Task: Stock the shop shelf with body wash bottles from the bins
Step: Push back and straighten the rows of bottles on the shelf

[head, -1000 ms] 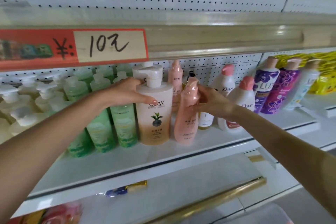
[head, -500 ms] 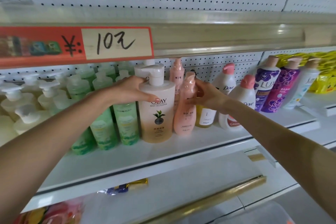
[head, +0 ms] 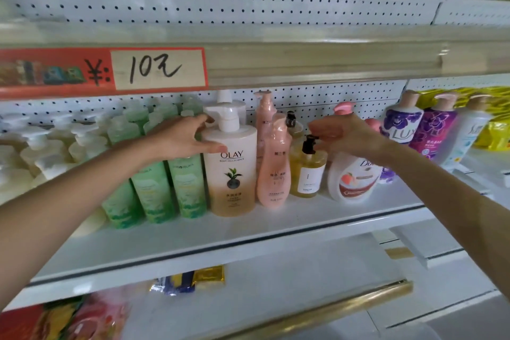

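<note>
A large white-and-amber Olay pump bottle (head: pixel 231 176) stands upright on the white shelf (head: pixel 276 229). My left hand (head: pixel 179 138) grips its left shoulder, thumb across the front and a finger up by the pump. Right of it stands a slim pink bottle (head: pixel 273 168), untouched, with a second pink bottle (head: pixel 263 113) behind it. My right hand (head: pixel 345 135) hovers with loosely curled fingers just over the black pump of a small yellow bottle (head: pixel 307 174). Whether it touches the pump is unclear.
Green bottles (head: pixel 154 190) and white pump bottles (head: pixel 41 152) fill the shelf's left. A Dove bottle (head: pixel 353 182) and purple Lux bottles (head: pixel 400 124) stand at the right. A red price strip (head: pixel 157 69) hangs overhead. Snack packets (head: pixel 82 320) lie on the shelf below.
My right hand has let go of the pink bottle and moved right, over the yellow bottle's pump. The left hand stays on the Olay bottle.
</note>
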Demonstrator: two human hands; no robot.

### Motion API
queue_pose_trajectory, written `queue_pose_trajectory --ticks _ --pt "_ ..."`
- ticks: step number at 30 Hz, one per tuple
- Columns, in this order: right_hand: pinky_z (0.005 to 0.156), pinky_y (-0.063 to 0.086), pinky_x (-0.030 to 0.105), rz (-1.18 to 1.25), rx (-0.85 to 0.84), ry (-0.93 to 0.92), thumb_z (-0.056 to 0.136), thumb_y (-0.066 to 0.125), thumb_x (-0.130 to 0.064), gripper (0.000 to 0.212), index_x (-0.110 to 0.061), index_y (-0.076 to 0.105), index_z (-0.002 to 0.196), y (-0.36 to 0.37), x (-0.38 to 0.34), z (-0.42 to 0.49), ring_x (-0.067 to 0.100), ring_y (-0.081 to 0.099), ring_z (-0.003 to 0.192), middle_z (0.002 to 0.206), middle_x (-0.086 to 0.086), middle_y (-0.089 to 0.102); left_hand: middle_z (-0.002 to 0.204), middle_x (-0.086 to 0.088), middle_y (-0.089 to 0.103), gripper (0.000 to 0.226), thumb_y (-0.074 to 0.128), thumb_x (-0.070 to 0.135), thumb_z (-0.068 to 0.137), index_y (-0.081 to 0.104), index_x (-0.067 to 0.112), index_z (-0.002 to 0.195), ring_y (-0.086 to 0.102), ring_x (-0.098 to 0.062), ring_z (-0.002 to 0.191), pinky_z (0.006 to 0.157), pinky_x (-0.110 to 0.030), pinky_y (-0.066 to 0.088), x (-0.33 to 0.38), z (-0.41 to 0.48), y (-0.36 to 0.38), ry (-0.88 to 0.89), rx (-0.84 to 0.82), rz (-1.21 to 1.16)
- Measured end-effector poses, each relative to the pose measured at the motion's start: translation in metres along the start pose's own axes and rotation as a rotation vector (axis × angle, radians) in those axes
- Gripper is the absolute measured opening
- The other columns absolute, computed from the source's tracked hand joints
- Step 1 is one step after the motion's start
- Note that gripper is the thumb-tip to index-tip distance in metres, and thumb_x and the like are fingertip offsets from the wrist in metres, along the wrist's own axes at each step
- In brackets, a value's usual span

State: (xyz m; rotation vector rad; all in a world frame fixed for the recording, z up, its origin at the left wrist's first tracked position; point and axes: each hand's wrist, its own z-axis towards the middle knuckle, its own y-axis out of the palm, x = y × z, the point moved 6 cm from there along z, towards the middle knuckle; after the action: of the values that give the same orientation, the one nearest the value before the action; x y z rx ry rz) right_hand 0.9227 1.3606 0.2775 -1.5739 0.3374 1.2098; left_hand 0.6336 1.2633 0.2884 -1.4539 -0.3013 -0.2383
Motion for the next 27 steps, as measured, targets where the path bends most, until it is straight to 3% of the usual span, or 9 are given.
queue_pose_trajectory --ticks 3,7,12,14,18,23,26,27 --pt "0.076 0.046 0.002 0.039 0.020 -0.036 0.079 0.070 0.005 0.056 -0.006 0.054 0.131 -0.012 0.005 -0.006 0.010 0.058 0.108 0.123 0.002 0.060 0.132 0.000 0.057 0.078 0.065 0.060 0.069 0.046 0.022 0.135 0.056 -0.022 0.116 0.102 -0.043 0.043 0.003 -0.027 -0.011 -0.044 0.131 -0.046" --pt "0.071 0.045 0.001 -0.037 -0.029 -0.039 0.083 0.069 -0.003 0.053 -0.007 0.052 0.133 0.000 0.014 -0.019 0.007 0.057 0.104 0.128 0.004 0.059 0.124 0.003 0.060 0.075 0.056 0.068 0.067 0.050 0.027 0.129 0.057 -0.019 0.112 0.100 -0.039 0.043 0.017 -0.061 -0.018 -0.082 0.219 0.018" --pt "0.065 0.040 -0.003 -0.273 -0.043 -0.102 0.083 0.071 -0.014 0.043 -0.010 0.059 0.125 0.000 -0.002 -0.045 -0.002 0.057 0.083 0.109 -0.005 0.063 0.113 0.006 0.065 0.060 0.059 0.065 0.074 0.057 0.025 0.119 0.059 -0.013 0.104 0.096 -0.037 0.047 0.048 -0.079 -0.031 -0.065 0.239 0.067" --pt "0.071 0.039 0.001 -0.321 -0.061 -0.125 0.084 0.070 -0.016 0.046 -0.011 0.057 0.128 -0.005 -0.014 -0.061 0.002 0.057 0.089 0.110 -0.007 0.060 0.114 0.006 0.065 0.052 0.064 0.059 0.077 0.059 0.026 0.116 0.060 -0.012 0.104 0.094 -0.035 0.047 0.062 -0.082 -0.030 -0.041 0.232 0.082" --pt "0.087 0.046 0.024 -0.505 -0.064 -0.138 0.086 0.067 -0.033 0.041 -0.016 0.061 0.123 -0.017 -0.027 -0.084 0.016 0.061 0.105 0.113 -0.002 0.066 0.118 0.009 0.062 0.056 0.061 0.063 0.076 0.057 0.027 0.119 0.058 -0.012 0.109 0.094 -0.032 0.045 0.087 -0.086 -0.023 0.006 0.161 0.126" --pt "0.088 0.043 0.021 -0.585 -0.030 -0.124 0.087 0.068 -0.019 0.046 -0.018 0.055 0.131 -0.021 -0.034 -0.125 0.013 0.058 0.105 0.120 0.000 0.062 0.129 0.005 0.057 0.061 0.059 0.059 0.082 0.049 0.027 0.133 0.053 -0.012 0.115 0.089 -0.025 0.039 0.111 -0.104 -0.013 0.084 0.103 0.117" --pt "0.096 0.045 0.028 -0.648 -0.039 -0.103 0.088 0.067 -0.021 0.049 -0.014 0.052 0.134 -0.019 -0.040 -0.153 0.016 0.056 0.112 0.128 0.005 0.060 0.135 0.004 0.053 0.064 0.057 0.056 0.085 0.043 0.026 0.139 0.051 -0.013 0.120 0.088 -0.023 0.036 0.120 -0.117 -0.010 0.102 0.070 0.122" --pt "0.093 0.046 0.024 -0.653 -0.036 -0.084 0.088 0.066 -0.022 0.050 -0.014 0.051 0.135 -0.020 -0.041 -0.161 0.014 0.055 0.113 0.130 0.005 0.059 0.137 0.004 0.052 0.064 0.057 0.055 0.086 0.042 0.026 0.140 0.050 -0.014 0.121 0.090 -0.023 0.037 0.122 -0.120 -0.010 0.104 0.062 0.118"
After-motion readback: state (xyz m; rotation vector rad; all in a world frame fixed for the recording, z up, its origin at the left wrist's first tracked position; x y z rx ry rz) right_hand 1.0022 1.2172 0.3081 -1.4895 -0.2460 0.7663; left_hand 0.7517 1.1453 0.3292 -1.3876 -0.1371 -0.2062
